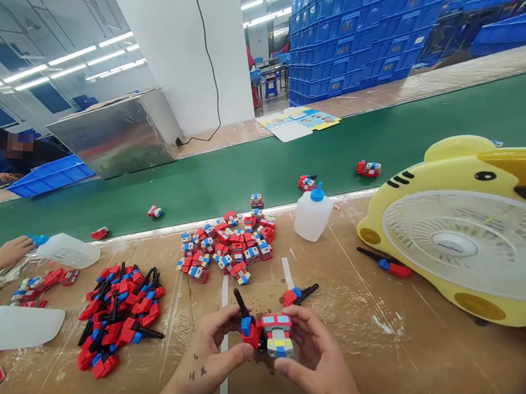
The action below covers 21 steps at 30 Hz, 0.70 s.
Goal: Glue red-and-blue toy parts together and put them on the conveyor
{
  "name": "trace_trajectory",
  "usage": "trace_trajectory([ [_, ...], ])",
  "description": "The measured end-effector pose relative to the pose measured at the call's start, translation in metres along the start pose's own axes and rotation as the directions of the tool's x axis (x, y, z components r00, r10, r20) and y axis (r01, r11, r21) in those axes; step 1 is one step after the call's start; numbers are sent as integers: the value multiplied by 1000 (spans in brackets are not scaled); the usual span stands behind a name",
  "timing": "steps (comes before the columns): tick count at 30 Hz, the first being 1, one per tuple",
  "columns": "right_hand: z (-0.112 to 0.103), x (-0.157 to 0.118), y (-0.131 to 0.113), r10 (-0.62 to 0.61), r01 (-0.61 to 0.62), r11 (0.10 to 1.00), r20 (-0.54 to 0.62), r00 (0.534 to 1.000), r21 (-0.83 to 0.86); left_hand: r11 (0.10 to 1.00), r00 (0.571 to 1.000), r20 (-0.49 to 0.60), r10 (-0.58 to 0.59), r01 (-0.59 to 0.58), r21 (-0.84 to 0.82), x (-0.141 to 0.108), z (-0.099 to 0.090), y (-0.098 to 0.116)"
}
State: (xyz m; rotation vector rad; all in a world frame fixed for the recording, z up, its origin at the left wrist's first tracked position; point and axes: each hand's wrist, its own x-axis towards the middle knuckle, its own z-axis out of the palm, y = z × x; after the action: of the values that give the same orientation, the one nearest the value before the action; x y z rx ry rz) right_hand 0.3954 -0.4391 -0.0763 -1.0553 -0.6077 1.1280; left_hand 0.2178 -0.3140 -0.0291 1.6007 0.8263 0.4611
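Between my fingers, just above the brown worktop, two toy parts meet side by side. My left hand pinches a red toy arm with a blue fist and a black rod pointing up. In my right hand is a toy truck-like body in red, grey and blue with yellow lights. Whether the two parts are joined I cannot tell. Another toy arm with a black rod lies just beyond my right fingers. A heap of similar bodies sits farther ahead, and a heap of arms lies to the left.
A white bottle with a blue cap stands ahead, near a yellow duck-shaped fan on the right. Behind runs a green conveyor belt carrying a few toy bodies. At left, another person's hand touches a lying bottle.
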Motion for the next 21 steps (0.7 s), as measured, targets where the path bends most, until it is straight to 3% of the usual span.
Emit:
trace_trajectory([
  [4,3,1,-2,-68,70,955,19,998,-287,985,999,-18,-30,27,-170,1,4,2],
  [7,9,10,-9,-288,277,786,68,955,-553,958,998,-67,-20,0,-286,5,15,3],
  [9,19,24,-18,-473,445,593,156,867,-671,926,983,-180,31,-96,-365,12,27,8],
  [11,35,42,-28,-637,597,388,264,724,-702,893,948,-307,87,-211,-398,25,39,19],
  [13,51,64,-37,-723,666,240,327,608,-706,891,898,-418,138,-296,-343,46,42,35],
  [14,58,77,-41,-736,668,201,339,586,-716,901,876,-452,171,-325,-287,59,39,43],
  [15,63,90,-44,-729,653,187,342,593,-734,913,856,-470,214,-347,-217,74,33,50],
  [17,68,121,-51,-682,595,197,327,654,-779,943,846,-437,307,-332,18,111,11,61],
  [19,65,158,-57,-628,515,213,288,723,-830,925,866,-367,340,-236,298,155,-18,67],
  [21,59,201,-65,-567,387,210,211,796,-898,870,890,-337,308,-120,479,203,-47,69],
])
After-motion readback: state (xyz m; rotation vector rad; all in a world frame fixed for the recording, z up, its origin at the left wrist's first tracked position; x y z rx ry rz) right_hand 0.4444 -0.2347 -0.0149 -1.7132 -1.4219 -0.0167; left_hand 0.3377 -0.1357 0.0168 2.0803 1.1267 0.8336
